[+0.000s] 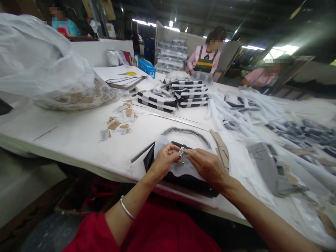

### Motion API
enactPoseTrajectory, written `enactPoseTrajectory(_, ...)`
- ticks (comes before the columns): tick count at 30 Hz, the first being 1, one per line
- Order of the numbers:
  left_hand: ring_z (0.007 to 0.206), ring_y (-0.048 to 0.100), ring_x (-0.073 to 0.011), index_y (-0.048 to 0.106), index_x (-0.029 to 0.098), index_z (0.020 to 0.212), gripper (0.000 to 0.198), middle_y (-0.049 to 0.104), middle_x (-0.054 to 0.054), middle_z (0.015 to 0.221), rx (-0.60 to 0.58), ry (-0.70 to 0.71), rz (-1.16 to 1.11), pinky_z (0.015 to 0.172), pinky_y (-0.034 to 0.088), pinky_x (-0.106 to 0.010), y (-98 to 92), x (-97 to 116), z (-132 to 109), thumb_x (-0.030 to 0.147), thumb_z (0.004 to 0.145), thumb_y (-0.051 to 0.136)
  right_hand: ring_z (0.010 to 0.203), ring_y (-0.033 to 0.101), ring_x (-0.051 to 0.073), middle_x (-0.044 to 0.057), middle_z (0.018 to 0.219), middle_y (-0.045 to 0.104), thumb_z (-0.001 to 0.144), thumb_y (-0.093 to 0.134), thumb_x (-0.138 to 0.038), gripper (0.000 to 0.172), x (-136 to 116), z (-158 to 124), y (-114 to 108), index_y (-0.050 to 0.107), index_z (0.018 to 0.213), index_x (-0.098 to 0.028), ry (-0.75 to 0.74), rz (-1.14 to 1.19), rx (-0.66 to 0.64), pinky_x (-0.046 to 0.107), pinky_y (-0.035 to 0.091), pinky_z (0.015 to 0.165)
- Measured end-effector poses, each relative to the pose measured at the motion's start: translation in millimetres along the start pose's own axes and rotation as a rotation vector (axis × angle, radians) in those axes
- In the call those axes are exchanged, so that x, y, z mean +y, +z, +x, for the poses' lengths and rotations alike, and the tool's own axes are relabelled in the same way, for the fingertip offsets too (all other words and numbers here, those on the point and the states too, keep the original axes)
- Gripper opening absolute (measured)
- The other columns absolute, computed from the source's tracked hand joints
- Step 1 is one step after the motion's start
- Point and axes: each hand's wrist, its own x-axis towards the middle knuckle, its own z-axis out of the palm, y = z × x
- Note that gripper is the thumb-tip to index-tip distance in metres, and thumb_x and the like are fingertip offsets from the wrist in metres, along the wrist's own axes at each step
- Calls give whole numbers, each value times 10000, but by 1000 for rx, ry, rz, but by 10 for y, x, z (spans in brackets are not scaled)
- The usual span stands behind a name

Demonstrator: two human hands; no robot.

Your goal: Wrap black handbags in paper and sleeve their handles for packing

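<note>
Pinching small rectangular gold-toned metal clasp in left hand; cannot confirm pinch by right hand at three o'clock. Keep clasp level.

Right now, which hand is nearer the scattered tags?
Left. The left hand is to the right of the scattered tags, nearer the viewer; the right hand is farther right.

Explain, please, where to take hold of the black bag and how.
Probably at the middle of the handle, from above: it arches away from the black bag on the far side, leaving an open loop for fingers. The left hand and right hand are at the metal fitting.
</note>
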Motion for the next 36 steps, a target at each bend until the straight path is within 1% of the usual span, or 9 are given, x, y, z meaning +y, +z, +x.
enactPoseTrajectory(4, 600, 564, -112, 571, 149, 900, 318, 601, 22, 650, 27, -26, -51, 616, 438, -229, 6, 13, 8, 293, 675, 742, 875, 664, 164, 85, 1013, 700, 974, 474, -145, 235, -31, 131, 15, 645, 1128, -194, -159, -112, -109, 254, 539, 747)
enactPoseTrajectory(11, 843, 614, -139, 600, 151, 1004, 304, 652, -40, 902, -44, 47, -21, 787, 476, -250, -51, -58, -5, 214, 727, 707, 812, 660, 145, 86, 945, 678, 983, 444, -159, 225, 4, 203, 42, 658, 1052, -166, -137, -137, -53, 228, 531, 712)
enactPoseTrajectory(16, 1178, 580, -233, 500, 235, 1345, 613, 565, -93, 1346, -227, 57, 40, 965, 482, -351, -65, -48, -5, 145, 753, 629, 872, 654, 152, 86, 979, 681, 967, 432, -127, 239, 96, 190, 26, 657, 1042, -160, -112, -197, -21, 251, 527, 794)
enactPoseTrajectory(19, 1325, 478, -255, 466, 244, 1407, 659, 510, -72, 1440, -311, 56, 60, 1065, 429, -389, -48, -12, -20, 125, 771, 585, 861, 651, 155, 79, 946, 672, 951, 426, -102, 243, 110, 182, 33, 653, 1013, -160, -96, -164, -32, 264, 533, 794)
enactPoseTrajectory(25, 1323, 486, -246, 503, 209, 1359, 584, 563, -90, 1389, -335, 67, 7, 1094, 386, -383, -39, 27, -63, 155, 787, 606, 1133, 613, 215, 99, 1254, 613, 919, 531, -163, 249, 86, 146, 65, 597, 1155, -209, 31, -12, 17, 359, 531, 938)
enactPoseTrajectory(29, 1129, 627, -244, 560, 165, 1144, 398, 678, -131, 1184, -214, 5, -27, 979, 456, -367, -47, -23, -43, 317, 802, 693, 954, 680, 177, 56, 1050, 699, 921, 528, -152, 168, 89, 88, 97, 616, 1054, -204, 59, 91, 94, 311, 555, 850)
enactPoseTrajectory(31, 973, 679, -229, 581, 146, 1034, 396, 716, -126, 1032, -149, -40, -30, 931, 480, -369, -31, -35, -22, 452, 809, 694, 949, 682, 170, 61, 1041, 706, 934, 510, -147, 157, 63, 57, 99, 620, 1034, -199, 22, 82, 130, 296, 551, 846)
enactPoseTrajectory(34, 847, 680, -215, 636, 122, 897, 490, 711, -101, 890, -193, -63, -16, 878, 501, -351, 11, -15, 9, 600, 792, 661, 988, 666, 174, 81, 1075, 708, 957, 500, -155, 167, -14, 34, 80, 642, 1037, -190, -97, -14, 110, 298, 530, 875)
enactPoseTrajectory(36, 794, 661, -202, 648, 119, 805, 515, 693, -79, 808, -226, -63, -4, 826, 502, -320, 32, 1, 29, 633, 777, 652, 893, 659, 175, 78, 978, 718, 963, 511, -166, 166, -65, 33, 62, 673, 993, -189, -145, -117, 87, 299, 521, 826)
